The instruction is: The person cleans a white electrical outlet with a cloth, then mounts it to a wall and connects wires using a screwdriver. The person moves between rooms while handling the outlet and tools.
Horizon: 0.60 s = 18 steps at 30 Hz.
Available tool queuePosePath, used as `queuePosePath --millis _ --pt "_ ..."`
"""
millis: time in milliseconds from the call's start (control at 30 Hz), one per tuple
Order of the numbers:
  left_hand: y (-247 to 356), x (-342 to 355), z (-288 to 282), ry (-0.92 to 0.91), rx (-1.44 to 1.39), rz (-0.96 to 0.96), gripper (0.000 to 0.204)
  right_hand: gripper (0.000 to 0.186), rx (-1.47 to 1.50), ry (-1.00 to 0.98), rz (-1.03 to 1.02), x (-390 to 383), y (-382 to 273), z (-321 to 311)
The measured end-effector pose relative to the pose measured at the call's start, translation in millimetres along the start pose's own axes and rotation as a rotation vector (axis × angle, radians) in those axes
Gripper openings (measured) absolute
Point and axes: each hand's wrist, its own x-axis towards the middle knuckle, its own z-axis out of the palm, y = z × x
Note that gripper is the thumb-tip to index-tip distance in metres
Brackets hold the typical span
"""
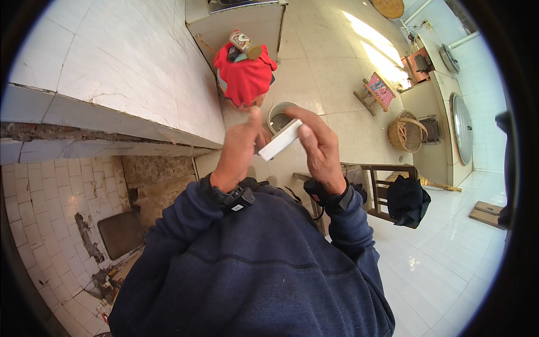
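Observation:
A small, flat white block or box is tilted in front of me, one long narrow side a darker, tan shade. My right hand pinches its upper right end, the thumb on the near face and fingers behind. My left hand is at the lower left end, its fingers partly curled and smeared by motion; whether they grip the block I cannot make out. Just beyond and below the block, a round pale bucket with dark greyish contents stands on the floor, partly hidden by the block and right fingers.
Beyond my left hand, a red cloth covers a stand with a jar lying on top. A white tiled counter runs along the left. To the right are a folding stool, a wicker basket and a wooden chair with black cloth.

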Motion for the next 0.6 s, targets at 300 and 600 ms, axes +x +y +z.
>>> queuePosePath --millis 300,600 --pt "-5.7 8.6 -8.7 -0.172 -0.193 0.093 0.055 0.051 0.298 0.112 0.274 -8.9 5.0 -2.3" --pt "0.9 11.5 -14.7 -0.445 -0.03 -0.083 0.093 0.047 0.251 0.196 0.277 -8.7 6.8 17.4"
